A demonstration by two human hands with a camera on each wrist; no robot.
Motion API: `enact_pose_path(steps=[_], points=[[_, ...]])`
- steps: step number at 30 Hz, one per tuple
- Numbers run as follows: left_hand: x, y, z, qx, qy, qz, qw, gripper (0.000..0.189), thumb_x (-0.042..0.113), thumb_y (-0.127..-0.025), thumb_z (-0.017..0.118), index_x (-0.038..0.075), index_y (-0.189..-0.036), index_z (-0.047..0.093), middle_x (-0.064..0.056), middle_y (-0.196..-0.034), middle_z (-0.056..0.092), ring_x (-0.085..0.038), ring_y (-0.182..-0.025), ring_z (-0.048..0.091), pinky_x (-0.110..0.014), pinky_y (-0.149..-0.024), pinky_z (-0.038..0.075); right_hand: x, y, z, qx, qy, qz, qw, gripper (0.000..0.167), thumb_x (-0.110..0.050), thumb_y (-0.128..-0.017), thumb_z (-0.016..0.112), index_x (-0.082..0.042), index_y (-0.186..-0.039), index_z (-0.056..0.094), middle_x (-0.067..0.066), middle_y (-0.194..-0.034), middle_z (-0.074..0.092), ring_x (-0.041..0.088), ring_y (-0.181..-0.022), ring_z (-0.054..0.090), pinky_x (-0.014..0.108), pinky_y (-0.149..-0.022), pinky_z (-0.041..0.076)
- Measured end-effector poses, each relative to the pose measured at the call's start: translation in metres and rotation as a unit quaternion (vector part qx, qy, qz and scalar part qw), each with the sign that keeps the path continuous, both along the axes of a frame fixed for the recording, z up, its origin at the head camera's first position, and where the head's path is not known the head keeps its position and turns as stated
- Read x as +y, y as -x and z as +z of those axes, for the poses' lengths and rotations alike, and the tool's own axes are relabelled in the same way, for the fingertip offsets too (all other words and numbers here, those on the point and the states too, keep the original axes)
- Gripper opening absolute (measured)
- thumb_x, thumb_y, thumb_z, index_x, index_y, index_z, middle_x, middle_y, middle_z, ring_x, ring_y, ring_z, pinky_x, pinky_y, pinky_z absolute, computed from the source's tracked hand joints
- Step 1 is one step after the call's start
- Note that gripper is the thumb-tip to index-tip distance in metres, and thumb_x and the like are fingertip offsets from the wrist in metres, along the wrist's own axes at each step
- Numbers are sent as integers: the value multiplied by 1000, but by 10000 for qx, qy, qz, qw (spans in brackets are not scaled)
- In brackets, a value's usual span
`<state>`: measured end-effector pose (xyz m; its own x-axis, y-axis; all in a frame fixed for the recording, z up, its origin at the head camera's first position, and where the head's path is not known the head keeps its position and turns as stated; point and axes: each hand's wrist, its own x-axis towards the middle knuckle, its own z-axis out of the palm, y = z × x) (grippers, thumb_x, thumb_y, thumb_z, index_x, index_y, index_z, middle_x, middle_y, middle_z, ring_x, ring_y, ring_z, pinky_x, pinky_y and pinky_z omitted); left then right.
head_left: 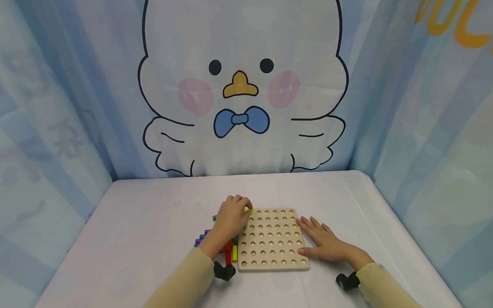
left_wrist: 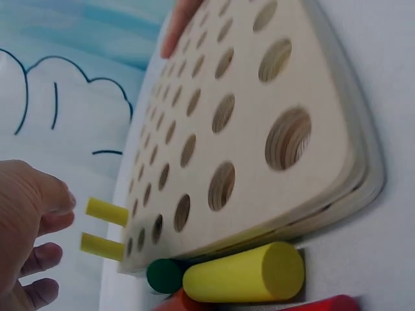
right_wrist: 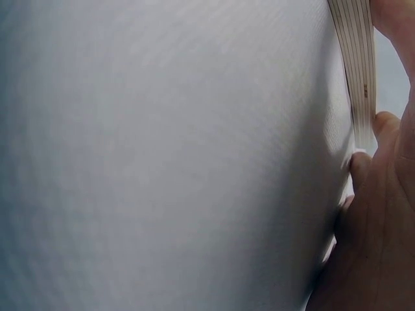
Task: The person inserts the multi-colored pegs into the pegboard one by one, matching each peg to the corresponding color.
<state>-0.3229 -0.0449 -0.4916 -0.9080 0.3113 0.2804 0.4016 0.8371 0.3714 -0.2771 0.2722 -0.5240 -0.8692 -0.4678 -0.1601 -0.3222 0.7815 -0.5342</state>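
- On the white table (head_left: 109,254), a wooden pegboard (head_left: 272,238) lies flat, two yellow pegs (left_wrist: 107,212) upright at its far-left corner.
- Left hand (head_left: 231,217), loosely bent beside them, partly hides loose coloured pegs (head_left: 228,257).
- Right hand (head_left: 325,243) spreads along the board's right edge.
- Behind: bird-print curtain (head_left: 236,38).

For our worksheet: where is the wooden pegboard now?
In the head view, the pegboard lies on the table, between the left hand near its far left corner and the right hand at its right edge.
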Motion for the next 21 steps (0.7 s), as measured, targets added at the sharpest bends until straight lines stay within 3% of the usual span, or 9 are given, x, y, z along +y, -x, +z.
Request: enact_pose_path(steps=[5,12,21], points=[[-4,-15,10,-458,-68,20,9989,8,15,-97,68,17,-104,71,-1,-110,71,-22,-103,60,-43,-96,50,1,0,0,-22,-14,-14,10000,94,-53,-95,67,-10,-165,20,21,-172,13,49,-157,-1,70,-121,-2],[-15,-41,20,-893,-17,-125,9959,6,16,-95,73,18,-100,71,4,-98,69,-17,-91,57,-38,-84,51,0,0,-2,-40,51,5,10000,94,-53,-95,67,-10,-165,21,20,-172,13,48,-158,-1,70,-121,-2],[-18,-68,28,-1170,710,-277,9902,10,20,-91,79,19,-95,70,6,-88,67,-13,-79,49,-31,-73,46,3,1,-6,9,193,36,9998,95,-54,-94,67,-11,-165,20,22,-172,11,49,-157,-3,69,-120,-4]])
